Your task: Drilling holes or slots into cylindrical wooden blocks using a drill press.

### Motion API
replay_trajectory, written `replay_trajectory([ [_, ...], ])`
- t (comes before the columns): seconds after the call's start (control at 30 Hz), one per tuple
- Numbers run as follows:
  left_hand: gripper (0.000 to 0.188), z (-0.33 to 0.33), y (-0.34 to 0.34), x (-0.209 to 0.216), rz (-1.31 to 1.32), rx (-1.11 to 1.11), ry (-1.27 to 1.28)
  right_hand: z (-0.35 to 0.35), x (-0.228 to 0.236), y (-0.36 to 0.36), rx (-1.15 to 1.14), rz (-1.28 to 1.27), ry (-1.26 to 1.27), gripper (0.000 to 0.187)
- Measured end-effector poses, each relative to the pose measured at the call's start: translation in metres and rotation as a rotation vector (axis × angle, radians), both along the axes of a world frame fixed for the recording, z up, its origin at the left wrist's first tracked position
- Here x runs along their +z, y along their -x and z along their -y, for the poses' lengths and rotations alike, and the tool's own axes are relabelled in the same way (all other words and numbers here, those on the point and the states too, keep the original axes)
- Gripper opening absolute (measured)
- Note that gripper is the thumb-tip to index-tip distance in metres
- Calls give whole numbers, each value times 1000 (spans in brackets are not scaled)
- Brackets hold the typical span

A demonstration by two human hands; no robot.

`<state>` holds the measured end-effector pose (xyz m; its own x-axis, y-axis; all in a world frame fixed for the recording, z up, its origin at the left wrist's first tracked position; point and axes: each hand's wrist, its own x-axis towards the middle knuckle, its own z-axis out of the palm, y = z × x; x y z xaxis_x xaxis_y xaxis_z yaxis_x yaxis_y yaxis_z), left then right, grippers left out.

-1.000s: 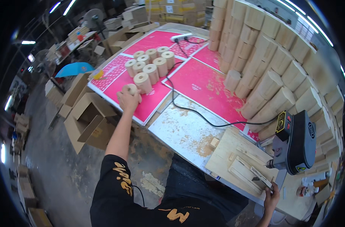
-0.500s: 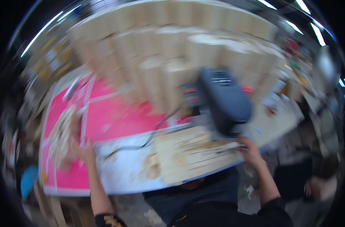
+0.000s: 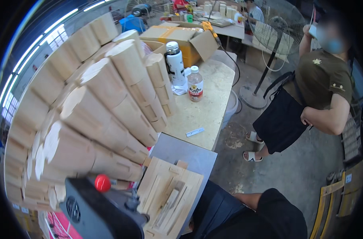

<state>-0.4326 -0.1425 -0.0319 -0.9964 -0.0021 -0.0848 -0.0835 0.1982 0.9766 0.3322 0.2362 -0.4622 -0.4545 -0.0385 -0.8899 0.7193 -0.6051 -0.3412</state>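
Neither of my hands shows now. My right forearm (image 3: 246, 200) comes out of a black sleeve and passes behind dark cloth, which hides the hand. Closest to it is the slotted wooden board (image 3: 153, 189) on the bench, with a narrow wood strip (image 3: 168, 205) lying along its middle. Over the board's left side stands a dark bench machine (image 3: 100, 211) with a red ball knob (image 3: 103, 183). Stacked pale wood blocks (image 3: 113, 93) with rounded ends rise behind the machine.
A white bottle (image 3: 174, 63) and a drink bottle (image 3: 196, 85) stand on the tabletop (image 3: 207, 115) beside a small ruler-like strip (image 3: 195, 132). A cardboard box (image 3: 169, 35) lies beyond. Another person (image 3: 323, 75) stands at right near a pedestal fan (image 3: 278, 30).
My view has swung to the right. Both hands were visible before, the left at pale pieces on the pink surface, the right by the machine; now neither shows. Another person has come into view.
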Motion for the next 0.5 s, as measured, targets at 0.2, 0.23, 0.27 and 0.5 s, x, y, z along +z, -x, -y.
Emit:
replay_trajectory([
  [0.2, 87, -49, -101, 55, 84, 31, -68, 18, 4, -4, 176, -21, -188, 46],
  [0.23, 86, -50, -119, 62, 100, 37, -90, 11, 12, 4, 206, -23, -231, 46],
  [0.27, 85, -47, -135, 69, 116, 44, -112, 12, 20, 13, 236, -25, -273, 46],
  [0.5, 82, 83, -191, 40, 255, 84, -366, -48, 83, 107, 452, 2, -668, 45],
])
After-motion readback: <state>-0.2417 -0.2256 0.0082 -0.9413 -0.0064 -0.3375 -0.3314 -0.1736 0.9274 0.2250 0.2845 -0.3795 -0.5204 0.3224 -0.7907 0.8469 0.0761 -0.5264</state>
